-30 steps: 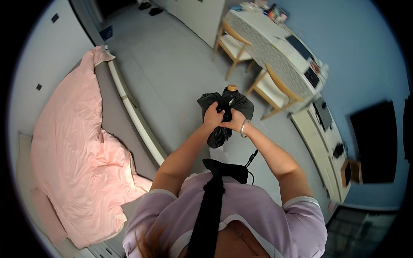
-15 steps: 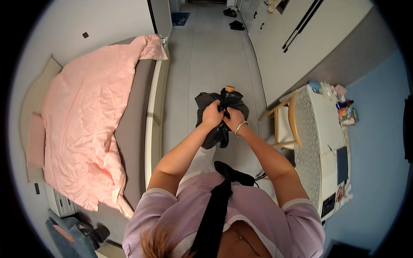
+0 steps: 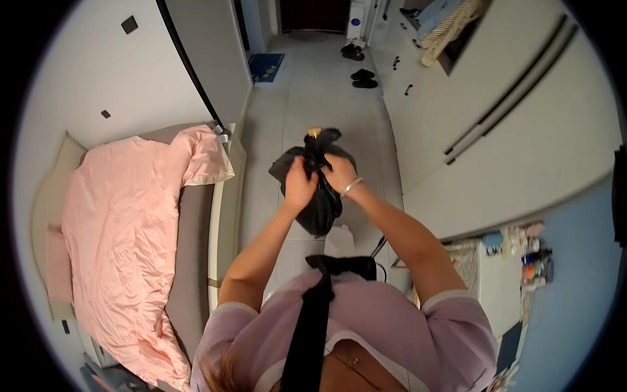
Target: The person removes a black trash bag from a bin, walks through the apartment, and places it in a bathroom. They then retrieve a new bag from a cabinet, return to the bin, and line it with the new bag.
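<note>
A full black plastic bag (image 3: 318, 212) hangs in front of me above the floor, gathered at its top. On its left side my left hand (image 3: 300, 185) is closed on the gathered plastic. My right hand (image 3: 339, 174), with a bangle at the wrist, grips the bag's neck from the right. From the top of the bag sticks out a tan cap (image 3: 314, 132), seemingly of a bottle; whatever else is inside stays hidden by the plastic.
A bed with a pink quilt (image 3: 124, 242) runs along the left. Tall white wardrobes (image 3: 470, 130) line the right, with a cluttered desk (image 3: 503, 277) nearer me. Along the grey floor (image 3: 313, 98) lie black slippers (image 3: 364, 79) and a blue mat (image 3: 266, 67), before a dark door (image 3: 313, 16).
I have moved forward along the floor: the desk has slid back and the slippers and mat are closer. Both hands keep hold of the bag, which now sits farther left in view.
</note>
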`<move>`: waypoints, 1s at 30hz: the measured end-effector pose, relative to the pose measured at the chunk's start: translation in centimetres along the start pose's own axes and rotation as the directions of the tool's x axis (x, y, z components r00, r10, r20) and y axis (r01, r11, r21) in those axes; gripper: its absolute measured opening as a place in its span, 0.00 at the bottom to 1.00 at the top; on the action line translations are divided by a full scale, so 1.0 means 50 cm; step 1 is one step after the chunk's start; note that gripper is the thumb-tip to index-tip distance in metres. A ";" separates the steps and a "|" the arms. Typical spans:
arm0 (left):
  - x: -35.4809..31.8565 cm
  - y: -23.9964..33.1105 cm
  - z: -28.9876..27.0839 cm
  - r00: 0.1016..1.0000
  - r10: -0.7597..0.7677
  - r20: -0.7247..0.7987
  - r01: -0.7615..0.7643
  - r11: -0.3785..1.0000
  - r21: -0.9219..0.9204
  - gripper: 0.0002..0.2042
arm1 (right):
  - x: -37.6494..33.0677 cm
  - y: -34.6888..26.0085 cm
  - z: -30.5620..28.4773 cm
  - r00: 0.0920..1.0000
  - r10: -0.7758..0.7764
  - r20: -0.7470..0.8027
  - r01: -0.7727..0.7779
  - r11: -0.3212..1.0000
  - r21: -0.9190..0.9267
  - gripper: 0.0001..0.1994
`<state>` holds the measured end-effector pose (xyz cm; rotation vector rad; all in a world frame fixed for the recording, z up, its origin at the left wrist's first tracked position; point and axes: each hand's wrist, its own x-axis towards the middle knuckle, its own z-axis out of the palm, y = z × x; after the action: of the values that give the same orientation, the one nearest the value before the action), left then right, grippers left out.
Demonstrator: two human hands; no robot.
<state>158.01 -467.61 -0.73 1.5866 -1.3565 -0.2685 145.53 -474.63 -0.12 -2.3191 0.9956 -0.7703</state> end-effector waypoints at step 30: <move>2.092 -0.644 0.721 0.963 0.006 0.271 -0.085 0.956 0.281 0.08 | 2.082 1.062 -0.083 0.892 -0.351 0.286 0.360 0.933 0.024 0.08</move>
<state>189.31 -578.52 -0.20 1.8066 -1.7029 -0.2717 176.87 -587.29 0.57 -2.5831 0.4623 -0.5285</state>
